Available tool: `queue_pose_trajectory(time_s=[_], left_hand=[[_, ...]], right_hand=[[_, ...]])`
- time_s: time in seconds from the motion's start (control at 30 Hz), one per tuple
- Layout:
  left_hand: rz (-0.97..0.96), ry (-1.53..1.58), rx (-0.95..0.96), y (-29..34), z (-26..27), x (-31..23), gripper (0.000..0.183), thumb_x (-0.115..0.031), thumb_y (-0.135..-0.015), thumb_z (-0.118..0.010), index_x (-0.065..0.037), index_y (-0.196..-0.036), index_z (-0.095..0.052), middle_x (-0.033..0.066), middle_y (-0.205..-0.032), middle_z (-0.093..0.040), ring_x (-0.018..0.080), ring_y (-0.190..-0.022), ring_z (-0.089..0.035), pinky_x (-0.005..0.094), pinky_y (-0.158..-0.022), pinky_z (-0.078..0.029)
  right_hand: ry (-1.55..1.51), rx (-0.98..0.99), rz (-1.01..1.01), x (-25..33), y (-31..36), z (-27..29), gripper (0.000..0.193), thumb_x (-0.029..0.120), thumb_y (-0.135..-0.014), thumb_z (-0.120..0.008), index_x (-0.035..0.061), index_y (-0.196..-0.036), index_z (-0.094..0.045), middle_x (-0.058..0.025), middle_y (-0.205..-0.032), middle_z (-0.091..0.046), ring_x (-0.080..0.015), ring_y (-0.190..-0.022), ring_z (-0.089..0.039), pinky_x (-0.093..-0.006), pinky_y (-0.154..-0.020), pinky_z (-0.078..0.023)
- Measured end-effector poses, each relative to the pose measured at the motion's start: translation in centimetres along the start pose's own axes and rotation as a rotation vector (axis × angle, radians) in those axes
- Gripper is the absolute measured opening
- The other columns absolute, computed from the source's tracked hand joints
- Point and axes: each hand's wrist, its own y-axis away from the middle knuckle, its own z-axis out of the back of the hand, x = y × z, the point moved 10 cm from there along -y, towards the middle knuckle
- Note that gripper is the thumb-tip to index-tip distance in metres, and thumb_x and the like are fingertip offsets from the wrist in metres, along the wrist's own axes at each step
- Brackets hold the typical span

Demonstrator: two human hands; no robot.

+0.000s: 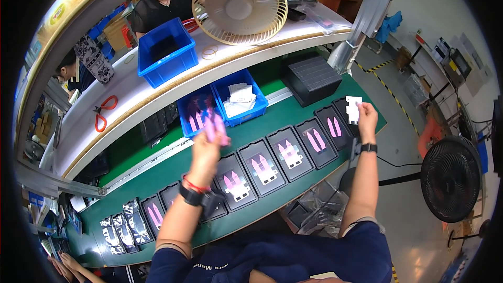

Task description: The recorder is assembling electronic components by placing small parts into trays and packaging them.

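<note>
My left hand [206, 152] is closed on several pink pointed strips [214, 127], slightly blurred, in front of a blue bin [184, 118] with more pink strips. At the far right my right hand [368, 117] pinches a white notched card [353, 109] above the last black tray. Between my hands runs a row of shallow black trays [244, 165]. Some of them hold a pair of pink strips [315, 140] alone. In others, such as the middle ones, a white notched card [268, 176] lies by the strips. Trays behind my left forearm are partly hidden.
A second blue bin [255, 114] holds white cards. Near it stands a stack of black trays [313, 78]. Silver bags [137, 222] lie at the left end of the green bench. The shelf above carries a fan [238, 8], a blue box [166, 55] and red scissors [106, 112]. A person [162, 8] is behind it.
</note>
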Motion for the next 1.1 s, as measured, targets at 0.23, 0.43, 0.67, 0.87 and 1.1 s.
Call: queue_pose_trajectory(time_s=[0.23, 0.43, 0.67, 0.87, 1.1], left_hand=[[-0.225, -0.642, -0.351, -7.7, 8.1, -3.0, 0.063, -0.002, -0.072, -0.067, 0.0, -0.128, -0.039, 0.0219, -0.107, -0.06, 0.0307, -0.1, -0.061, 0.0346, -0.081, -0.05], [-0.206, -0.877, -0.247, -5.9, 6.2, -3.4, 0.071, -0.011, -0.069, -0.072, -0.001, -0.131, -0.037, 0.025, -0.115, -0.05, 0.0394, -0.108, -0.05, 0.0397, -0.094, -0.042], [-0.556, -0.774, -0.181, 3.7, 3.7, -8.2, 0.046, -0.009, -0.073, -0.069, -0.004, -0.116, -0.053, 0.0209, -0.122, -0.047, 0.0369, -0.116, -0.045, 0.04, -0.097, -0.038], [-0.46, -0.612, 0.025, 9.0, 1.2, -7.5, 0.03, -0.011, -0.076, -0.067, -0.004, -0.105, -0.061, 0.0189, -0.12, -0.051, 0.0345, -0.111, -0.051, 0.0394, -0.092, -0.042], [-0.382, -0.58, -0.044, 12.5, 6.9, -6.8, 0.018, -0.008, -0.077, -0.066, -0.002, -0.094, -0.065, 0.0171, -0.107, -0.059, 0.0302, -0.1, -0.058, 0.0361, -0.087, -0.045]], right_hand=[[0.556, 0.162, -0.012, -3.8, 0.9, -1.9, 0.028, 0.023, -0.068, -0.074, 0.0128, -0.092, -0.064, -0.0093, -0.098, -0.058, -0.0298, -0.098, -0.054, -0.0414, -0.084, -0.043], [0.562, 0.168, 0.035, -0.7, 4.0, -2.2, 0.032, 0.018, -0.071, -0.073, 0.0065, -0.098, -0.059, -0.0125, -0.098, -0.057, -0.03, -0.095, -0.054, -0.0375, -0.083, -0.044], [0.348, 0.081, 0.393, 16.5, 7.1, -7.4, 0.027, 0.024, -0.075, -0.07, 0.0035, -0.089, -0.062, -0.0165, -0.089, -0.062, -0.0342, -0.086, -0.059, -0.0418, -0.076, -0.046], [0.54, 0.562, 0.473, 28.3, 11.2, -27.6, 0.043, 0.044, -0.076, -0.064, 0.0014, -0.079, -0.064, -0.017, -0.08, -0.065, -0.0358, -0.08, -0.062, -0.0427, -0.068, -0.05], [0.82, 0.751, 0.333, 25.3, 12.2, -34.5, 0.046, 0.042, -0.079, -0.059, 0.004, -0.106, -0.063, -0.0168, -0.108, -0.063, -0.0349, -0.107, -0.052, -0.0441, -0.086, -0.044]])
